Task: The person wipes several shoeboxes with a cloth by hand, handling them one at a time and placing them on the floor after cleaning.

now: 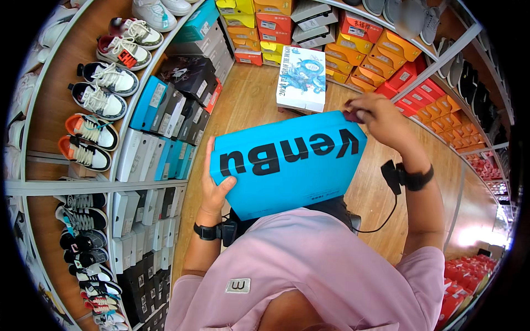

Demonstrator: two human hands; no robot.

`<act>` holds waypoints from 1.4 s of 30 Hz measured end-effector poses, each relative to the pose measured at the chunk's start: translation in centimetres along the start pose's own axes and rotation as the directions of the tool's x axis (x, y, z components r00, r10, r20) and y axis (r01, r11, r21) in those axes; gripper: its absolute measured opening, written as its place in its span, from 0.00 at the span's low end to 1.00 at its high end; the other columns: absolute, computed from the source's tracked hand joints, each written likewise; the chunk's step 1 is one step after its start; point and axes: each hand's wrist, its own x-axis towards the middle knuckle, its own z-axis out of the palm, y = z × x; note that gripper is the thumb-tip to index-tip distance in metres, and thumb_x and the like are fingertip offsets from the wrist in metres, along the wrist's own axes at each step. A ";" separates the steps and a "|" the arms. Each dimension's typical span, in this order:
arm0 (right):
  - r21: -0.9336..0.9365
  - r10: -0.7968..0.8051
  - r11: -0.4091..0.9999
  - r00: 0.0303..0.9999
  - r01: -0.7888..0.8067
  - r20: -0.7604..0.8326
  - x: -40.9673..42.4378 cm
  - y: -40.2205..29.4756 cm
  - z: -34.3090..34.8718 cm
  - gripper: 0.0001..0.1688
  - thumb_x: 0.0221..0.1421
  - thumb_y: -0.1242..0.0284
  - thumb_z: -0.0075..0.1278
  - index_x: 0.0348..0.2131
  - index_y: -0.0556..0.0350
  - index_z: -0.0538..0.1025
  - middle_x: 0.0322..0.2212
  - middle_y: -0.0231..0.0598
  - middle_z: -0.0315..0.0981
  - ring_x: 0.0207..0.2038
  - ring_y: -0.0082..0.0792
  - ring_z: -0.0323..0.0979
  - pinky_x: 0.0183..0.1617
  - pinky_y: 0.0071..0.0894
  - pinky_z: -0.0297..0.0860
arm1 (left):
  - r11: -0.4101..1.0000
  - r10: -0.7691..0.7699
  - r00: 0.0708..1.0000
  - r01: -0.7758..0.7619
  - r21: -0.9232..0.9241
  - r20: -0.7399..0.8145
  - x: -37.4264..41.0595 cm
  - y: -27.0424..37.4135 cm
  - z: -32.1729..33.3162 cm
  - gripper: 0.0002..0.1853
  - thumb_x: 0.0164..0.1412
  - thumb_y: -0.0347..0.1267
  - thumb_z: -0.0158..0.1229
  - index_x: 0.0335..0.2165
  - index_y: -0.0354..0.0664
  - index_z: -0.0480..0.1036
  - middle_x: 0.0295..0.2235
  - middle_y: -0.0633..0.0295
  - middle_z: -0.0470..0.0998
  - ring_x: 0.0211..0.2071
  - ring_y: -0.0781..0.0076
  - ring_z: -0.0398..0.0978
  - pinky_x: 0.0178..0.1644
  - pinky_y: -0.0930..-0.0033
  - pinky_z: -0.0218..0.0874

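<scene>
A blue cardboard shoebox (290, 169) with large black lettering lies tilted across my lap. My left hand (217, 184) grips its left end, with the thumb on the top face and the fingers behind the edge. At the box's far right corner, my right hand (364, 113) pinches a dark red cloth (352, 116) against or just beside the cardboard. Beyond the blue box, a white box (301, 78) with a blue dragon print rests on a low stool, whose top is mostly hidden. Both wrists wear black straps with small devices.
Shelves of sneakers (99, 99) and stacked shoeboxes (143, 153) rise on the left. Orange and yellow shoeboxes (343, 62) stand at the back and right. A black cable (379, 229) hangs from the right wrist device. Red boxes (463, 277) lie at the lower right.
</scene>
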 end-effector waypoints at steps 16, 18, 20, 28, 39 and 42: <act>-0.046 -0.632 0.766 0.737 0.642 -0.238 1.0 -18.4 15.0 0.27 0.55 0.73 0.56 0.55 0.61 0.77 0.55 0.52 0.73 0.57 0.53 0.68 0.61 0.51 0.64 | 0.977 0.115 0.993 -0.116 0.180 0.017 0.8 -2.0 -1.8 0.68 0.50 0.55 0.75 0.75 0.34 0.46 0.69 0.46 0.62 0.70 0.55 0.62 0.74 0.53 0.53; 0.072 -0.652 0.741 0.741 0.668 -0.160 1.8 -20.4 16.8 0.31 0.54 0.74 0.58 0.58 0.60 0.75 0.60 0.53 0.70 0.60 0.58 0.66 0.64 0.55 0.62 | 0.723 0.175 0.976 -0.219 0.656 0.133 1.4 -3.0 -1.3 0.53 0.65 0.47 0.64 0.76 0.38 0.46 0.73 0.48 0.58 0.73 0.54 0.58 0.77 0.52 0.46; 0.068 -0.689 0.708 0.708 0.703 -0.153 2.3 -20.9 17.6 0.31 0.54 0.74 0.58 0.57 0.60 0.75 0.60 0.52 0.70 0.60 0.58 0.67 0.63 0.55 0.63 | 0.648 0.197 0.970 -0.239 0.723 0.143 1.5 -3.1 -1.3 0.44 0.72 0.42 0.56 0.76 0.40 0.47 0.73 0.50 0.57 0.73 0.54 0.58 0.77 0.53 0.47; -0.132 -0.607 0.794 0.769 0.593 -0.202 0.1 -14.4 13.4 0.23 0.59 0.70 0.58 0.52 0.56 0.78 0.57 0.48 0.73 0.61 0.52 0.68 0.64 0.52 0.62 | 0.998 -0.009 0.999 0.007 -0.057 -0.043 0.2 -0.9 -0.9 0.67 0.51 0.51 0.76 0.75 0.35 0.46 0.68 0.46 0.65 0.67 0.56 0.66 0.71 0.54 0.59; -0.307 -0.313 0.926 0.904 0.222 -0.291 -4.6 -5.0 5.3 0.14 0.64 0.73 0.55 0.47 0.60 0.81 0.49 0.49 0.79 0.54 0.53 0.71 0.58 0.53 0.63 | 1.000 0.003 1.000 -0.003 -0.021 -0.009 0.5 -0.4 0.3 0.67 0.51 0.51 0.77 0.75 0.36 0.46 0.66 0.44 0.66 0.66 0.55 0.68 0.69 0.55 0.61; -0.309 -0.328 0.920 0.905 0.241 -0.271 -3.7 -6.4 6.3 0.15 0.65 0.72 0.54 0.47 0.61 0.81 0.48 0.49 0.78 0.52 0.52 0.70 0.57 0.53 0.63 | 0.999 -0.011 1.000 0.011 -0.042 -0.007 0.3 -0.2 0.4 0.67 0.52 0.51 0.77 0.76 0.36 0.45 0.67 0.45 0.65 0.66 0.55 0.68 0.69 0.55 0.61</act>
